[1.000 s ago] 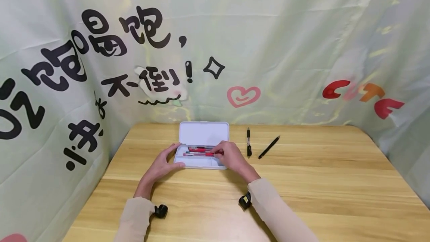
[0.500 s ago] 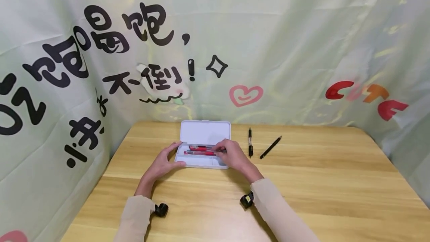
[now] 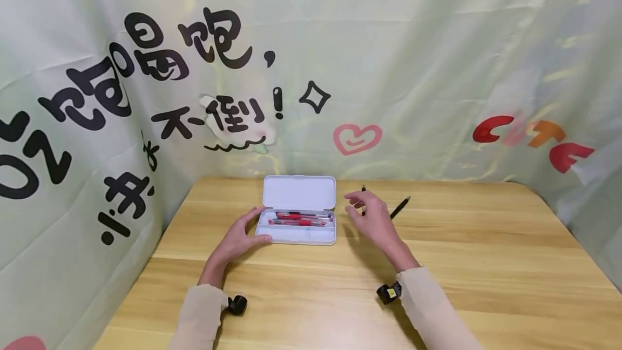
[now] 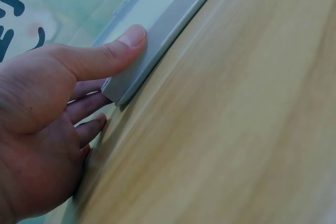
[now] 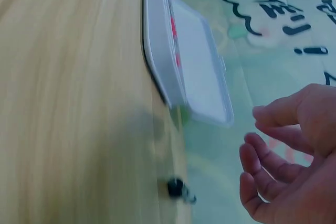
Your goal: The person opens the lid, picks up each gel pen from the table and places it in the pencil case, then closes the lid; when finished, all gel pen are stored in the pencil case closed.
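A white pencil case stands open on the table, its lid raised at the back. Several pens with red parts lie in its rear compartment. My left hand holds the case's left end; in the left wrist view the thumb lies over the front edge, with other fingers behind the corner. To the right of the case, my right hand hovers empty, fingers loosely bent and apart. It partly covers a black pen and the lower end of a slim black pen or pencil.
The wooden table meets a printed cloth backdrop behind and at both sides. Black wrist cameras sit at both cuffs. In the right wrist view, the tip of a black pen shows below the case.
My right hand has let go of a pen in the case and moved right, over the black pens. The red pens now lie fully visible in the case. My left hand stays at the case.
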The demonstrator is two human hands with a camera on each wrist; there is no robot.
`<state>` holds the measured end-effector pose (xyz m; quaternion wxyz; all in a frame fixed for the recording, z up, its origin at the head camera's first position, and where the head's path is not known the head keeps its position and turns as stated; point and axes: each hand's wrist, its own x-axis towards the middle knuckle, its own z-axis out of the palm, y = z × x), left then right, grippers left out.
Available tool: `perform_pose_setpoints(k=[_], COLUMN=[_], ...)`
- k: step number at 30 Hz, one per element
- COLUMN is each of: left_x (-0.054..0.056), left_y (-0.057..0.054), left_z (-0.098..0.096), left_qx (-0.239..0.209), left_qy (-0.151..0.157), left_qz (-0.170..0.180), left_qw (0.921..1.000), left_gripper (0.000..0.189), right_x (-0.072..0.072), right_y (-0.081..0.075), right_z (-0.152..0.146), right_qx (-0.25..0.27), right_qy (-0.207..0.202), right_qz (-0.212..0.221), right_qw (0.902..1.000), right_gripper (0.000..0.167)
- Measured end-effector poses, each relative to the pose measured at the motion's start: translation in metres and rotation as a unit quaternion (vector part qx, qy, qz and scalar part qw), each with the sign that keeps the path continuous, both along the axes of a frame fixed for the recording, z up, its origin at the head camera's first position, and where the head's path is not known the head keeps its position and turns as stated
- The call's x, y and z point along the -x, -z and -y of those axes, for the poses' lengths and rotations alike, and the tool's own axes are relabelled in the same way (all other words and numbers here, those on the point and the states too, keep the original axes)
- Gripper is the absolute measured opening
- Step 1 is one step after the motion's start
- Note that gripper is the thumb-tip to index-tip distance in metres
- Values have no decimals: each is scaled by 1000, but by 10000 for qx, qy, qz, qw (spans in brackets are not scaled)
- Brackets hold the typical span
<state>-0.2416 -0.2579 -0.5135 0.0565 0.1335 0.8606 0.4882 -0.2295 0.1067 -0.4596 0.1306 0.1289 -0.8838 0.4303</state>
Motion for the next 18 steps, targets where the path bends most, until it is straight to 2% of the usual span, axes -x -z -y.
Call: perform_pose_setpoints(k=[7,10,13,18], left_x=[-2,-1,-1,-1], left_y=[2,3,4,3], left_z=[0,-1,-1,0], left_qx=[-81,-59,3,83], left_qy=[-48,-44,-47,-100], left_qz=[64,6,-19,28], left_qw=[9999,10000,10000,9999], left_gripper=[88,87,87,88], right_x=[3,4,4,6], right_y=[-2,-1,2,12], right_z=[-40,-54,-63,-70], right_qx=[-143,-66,-46,-464], right_qy=[926,1191,1352,1557], right_qz=[-170,-93,161,832], right_qw=[9955,9928,9907,9832], right_gripper=[34,38,44,64])
